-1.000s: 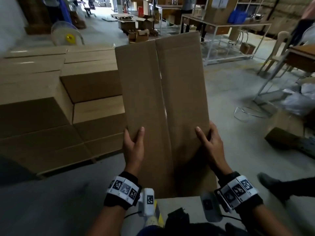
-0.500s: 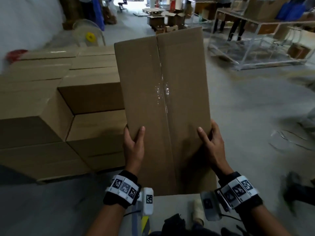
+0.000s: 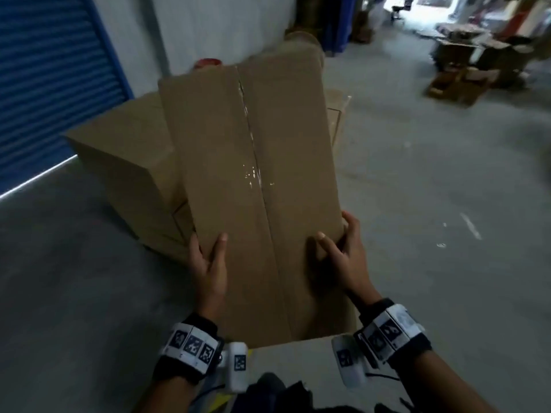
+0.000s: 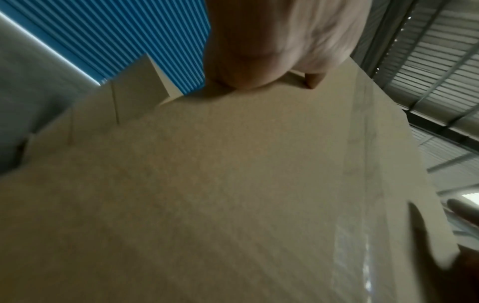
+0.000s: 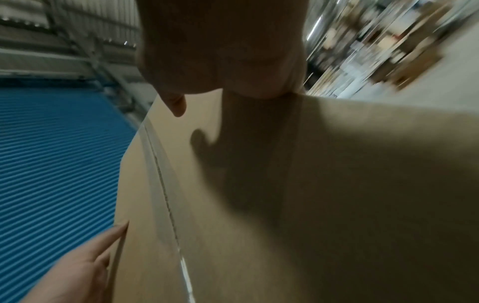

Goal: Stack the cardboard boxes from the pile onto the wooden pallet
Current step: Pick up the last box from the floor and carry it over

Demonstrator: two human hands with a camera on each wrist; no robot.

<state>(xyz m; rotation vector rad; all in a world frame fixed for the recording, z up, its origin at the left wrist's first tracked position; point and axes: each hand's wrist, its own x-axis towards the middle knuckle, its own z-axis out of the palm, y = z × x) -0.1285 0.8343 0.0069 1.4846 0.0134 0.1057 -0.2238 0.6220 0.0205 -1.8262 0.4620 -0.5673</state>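
Head view — left hand [image 3: 208,269] and right hand [image 3: 346,257] gripping opposite sides of a taped cardboard box [image 3: 253,174], thumbs on top, fingers curled round its edges, held before stacked boxes [image 3: 125,162] on the floor, wrist views — palms against cardboard, no readable writing.

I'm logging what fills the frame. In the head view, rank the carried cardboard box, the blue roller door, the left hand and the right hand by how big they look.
1. Carried cardboard box, nearest the camera.
2. Blue roller door, partly cropped.
3. Left hand and right hand: look alike, not ranked.

The carried box [image 3: 253,189] hides both hands' fingers and the stacked boxes [image 3: 125,162] partly.
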